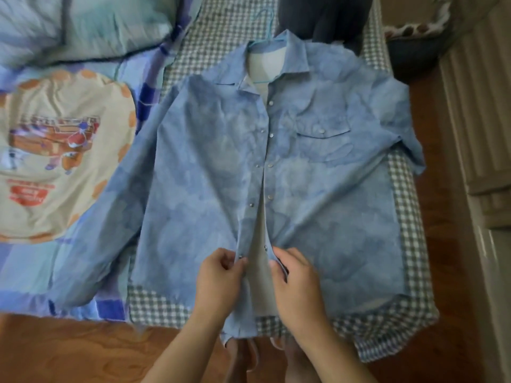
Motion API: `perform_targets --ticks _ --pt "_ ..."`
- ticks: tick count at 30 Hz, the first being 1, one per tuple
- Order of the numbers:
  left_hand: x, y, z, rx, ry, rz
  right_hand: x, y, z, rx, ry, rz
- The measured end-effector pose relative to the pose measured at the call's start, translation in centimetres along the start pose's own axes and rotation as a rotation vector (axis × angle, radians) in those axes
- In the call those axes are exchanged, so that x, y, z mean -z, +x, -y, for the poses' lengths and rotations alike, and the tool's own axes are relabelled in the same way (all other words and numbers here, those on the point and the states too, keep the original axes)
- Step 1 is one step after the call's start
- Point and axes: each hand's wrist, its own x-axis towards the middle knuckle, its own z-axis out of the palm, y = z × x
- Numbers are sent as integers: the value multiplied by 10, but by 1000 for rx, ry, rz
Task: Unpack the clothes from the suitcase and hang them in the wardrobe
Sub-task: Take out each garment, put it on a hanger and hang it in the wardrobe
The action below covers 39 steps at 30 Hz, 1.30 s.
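Two hands [221,275] [297,275] pinch mottled blue snap-front shirt [318,189], unfastened.

a checked sheet [409,244] covered the bed; left of it lay a cartoon-print cushion [55,150] and a pale blue pillow [83,26].

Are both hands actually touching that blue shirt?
Touching. The head view shows the left hand and right hand each pinching a front edge of the blue shirt.

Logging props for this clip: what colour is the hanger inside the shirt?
Light blue-teal hanger, seen at the collar in the head view.
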Motion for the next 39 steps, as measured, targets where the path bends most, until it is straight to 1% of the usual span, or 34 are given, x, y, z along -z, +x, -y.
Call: perform_targets --ticks 4,6,9,12,13,14,16,21,24,27,30,34,36,39 --pt "19 -13 -4 -195 139 -77 3 -3 14 -143 -14 -174" --pt "24 -17 -7 -206 124 -65 3 -2 19 -189 30 -172" --pt "27 -21 -13 -113 -76 17 -2 -2 24 -243 198 -82" --pt "28 -27 -17 60 -371 204 -3 -1 34 -424 553 25" --pt "29 -29 -17 119 -473 259 -2 -1 35 -465 627 62" --pt "30 -30 -17 155 -555 298 -2 -1 34 -481 637 89" --pt "32 -31 -18 163 -609 338 -1 -1 31 -480 596 139" --pt "33 -33 -22 82 -545 352 -3 1 29 -465 537 162" --pt "32 -33 -22 34 -483 319 -6 2 29 -421 482 131" --pt "30 -29 -14 -33 -363 286 -11 2 27 -363 348 103" --pt "28 -27 -9 -113 -301 236 -13 2 26 -297 219 76" --pt "21 -27 -4 -232 -130 161 -18 -3 27 -164 95 8" --pt "15 -27 -1 -230 -131 124 -22 -5 27 -116 35 -9" --pt "13 -27 7 -208 -121 97 -21 -9 26 -120 -62 32"
